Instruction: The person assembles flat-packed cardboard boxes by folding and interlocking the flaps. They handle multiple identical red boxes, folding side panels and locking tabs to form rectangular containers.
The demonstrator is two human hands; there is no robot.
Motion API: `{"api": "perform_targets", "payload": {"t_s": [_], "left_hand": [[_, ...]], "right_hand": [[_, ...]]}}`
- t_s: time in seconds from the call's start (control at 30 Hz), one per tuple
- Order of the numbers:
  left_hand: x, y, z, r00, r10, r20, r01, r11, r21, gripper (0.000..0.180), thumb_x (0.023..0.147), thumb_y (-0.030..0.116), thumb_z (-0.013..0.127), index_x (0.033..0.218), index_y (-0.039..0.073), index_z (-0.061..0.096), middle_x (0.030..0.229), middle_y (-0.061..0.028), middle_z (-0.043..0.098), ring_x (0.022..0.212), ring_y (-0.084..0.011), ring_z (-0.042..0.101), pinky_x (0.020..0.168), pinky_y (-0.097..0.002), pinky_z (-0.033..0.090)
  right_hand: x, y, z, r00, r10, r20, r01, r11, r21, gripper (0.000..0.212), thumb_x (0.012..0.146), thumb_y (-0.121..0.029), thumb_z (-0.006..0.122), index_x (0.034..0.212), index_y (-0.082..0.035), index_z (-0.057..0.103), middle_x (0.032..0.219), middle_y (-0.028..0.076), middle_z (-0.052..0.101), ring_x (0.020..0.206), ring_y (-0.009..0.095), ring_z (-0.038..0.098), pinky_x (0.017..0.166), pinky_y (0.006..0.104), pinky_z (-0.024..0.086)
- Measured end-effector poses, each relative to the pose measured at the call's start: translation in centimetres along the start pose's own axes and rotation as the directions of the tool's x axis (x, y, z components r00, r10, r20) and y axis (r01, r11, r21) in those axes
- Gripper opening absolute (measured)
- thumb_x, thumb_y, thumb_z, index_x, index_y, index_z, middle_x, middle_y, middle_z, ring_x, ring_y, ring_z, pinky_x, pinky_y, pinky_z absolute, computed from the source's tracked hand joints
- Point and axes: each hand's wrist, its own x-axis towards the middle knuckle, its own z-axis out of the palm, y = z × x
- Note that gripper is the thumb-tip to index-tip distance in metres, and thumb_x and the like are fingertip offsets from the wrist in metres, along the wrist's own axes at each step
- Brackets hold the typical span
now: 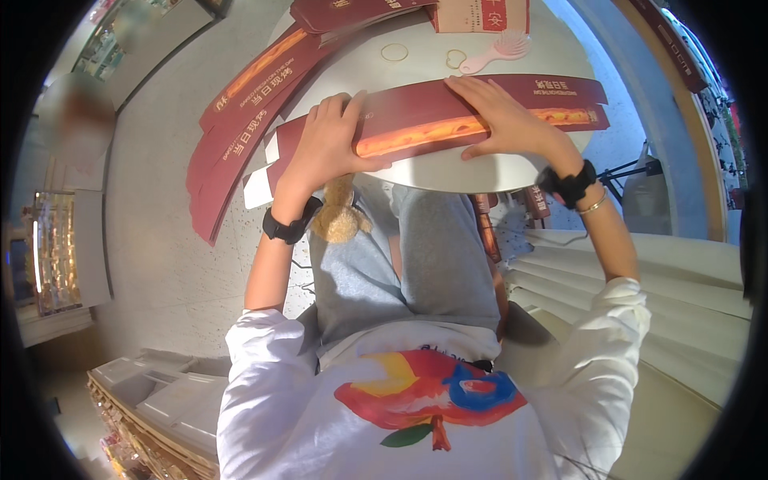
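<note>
A long, flat dark red carton (424,116), printed with a golden baked food, lies across the near part of the round white table. Across its left end my left hand (328,144) is spread, fingers over the far edge and thumb along the near edge. My right hand (512,120) spans the right half the same way, its fingertips at the far edge and its thumb by the near one. White flaps (258,188) stick out past the left end. Whether the carton is folded up or still flat, I cannot tell.
More dark red flat cartons (248,132) fan out at the left, overhanging the table (392,80). A pink hairbrush (500,53), a hair tie (394,53) and a beige printed bag (482,16) lie beyond. A small plush toy (340,218) hangs by my left wrist.
</note>
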Motion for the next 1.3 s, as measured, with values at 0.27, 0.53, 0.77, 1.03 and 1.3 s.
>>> {"api": "perform_targets", "payload": {"t_s": [0.27, 0.53, 0.77, 1.03, 1.3], "left_hand": [[-0.7, 1.1, 0.0, 0.992, 0.033, -0.119, -0.030, 0.999, 0.024, 0.097, 0.053, 0.051, 0.083, 0.130, 0.001, 0.052, 0.119, -0.0196, 0.055, 0.109, -0.0372, 0.054, 0.093, -0.0449, 0.044], [-0.1, 3.1, -3.1, 0.987, 0.051, -0.153, -0.029, 0.989, 0.142, 0.074, 0.058, 0.050, 0.083, 0.112, 0.005, 0.061, 0.088, -0.0107, 0.062, 0.082, -0.0291, 0.063, 0.070, -0.0382, 0.050], [0.4, 3.4, -4.0, 0.975, 0.123, -0.183, -0.083, 0.973, 0.215, 0.054, 0.062, 0.052, 0.078, 0.080, 0.005, 0.059, 0.063, -0.0088, 0.058, 0.060, -0.0299, 0.060, 0.051, -0.0366, 0.045], [1.5, 3.0, -5.0, 0.964, 0.153, -0.217, -0.125, 0.983, 0.134, 0.059, 0.062, 0.059, 0.077, 0.069, 0.003, 0.059, 0.052, -0.0112, 0.051, 0.054, -0.0326, 0.056, 0.050, -0.0378, 0.043], [4.3, 0.5, -4.5, 0.946, -0.092, 0.311, 0.202, 0.917, -0.343, 0.052, 0.076, 0.044, 0.078, 0.082, -0.008, 0.071, 0.066, -0.0160, 0.068, 0.059, -0.0202, 0.067, 0.058, -0.0320, 0.050]], "right_hand": [[0.6, 0.7, -0.8, 0.993, -0.113, 0.021, 0.115, 0.987, -0.108, 0.109, 0.063, -0.051, 0.080, 0.145, 0.001, 0.032, 0.145, 0.022, 0.040, 0.135, 0.035, 0.038, 0.115, 0.0497, 0.023], [0.3, -1.3, -4.6, 0.984, -0.164, -0.067, 0.149, 0.969, -0.195, 0.086, 0.062, -0.054, 0.079, 0.124, 0.000, 0.054, 0.115, 0.017, 0.062, 0.110, 0.033, 0.057, 0.093, 0.0412, 0.044], [-0.1, -1.9, -6.4, 0.984, -0.153, -0.092, 0.134, 0.974, -0.185, 0.063, 0.068, -0.046, 0.078, 0.111, -0.003, 0.062, 0.077, 0.016, 0.065, 0.076, 0.033, 0.064, 0.068, 0.0399, 0.048], [-0.3, -2.7, -8.2, 0.998, -0.066, 0.014, 0.067, 0.974, -0.218, 0.058, 0.070, -0.049, 0.078, 0.101, -0.002, 0.066, 0.066, 0.015, 0.060, 0.068, 0.034, 0.062, 0.062, 0.0408, 0.046], [-1.2, 0.4, -6.8, 0.969, 0.245, -0.030, -0.247, 0.963, -0.110, 0.068, 0.091, -0.063, 0.047, 0.120, -0.004, 0.060, 0.092, 0.019, 0.067, 0.089, 0.035, 0.065, 0.081, 0.0428, 0.048]]}}
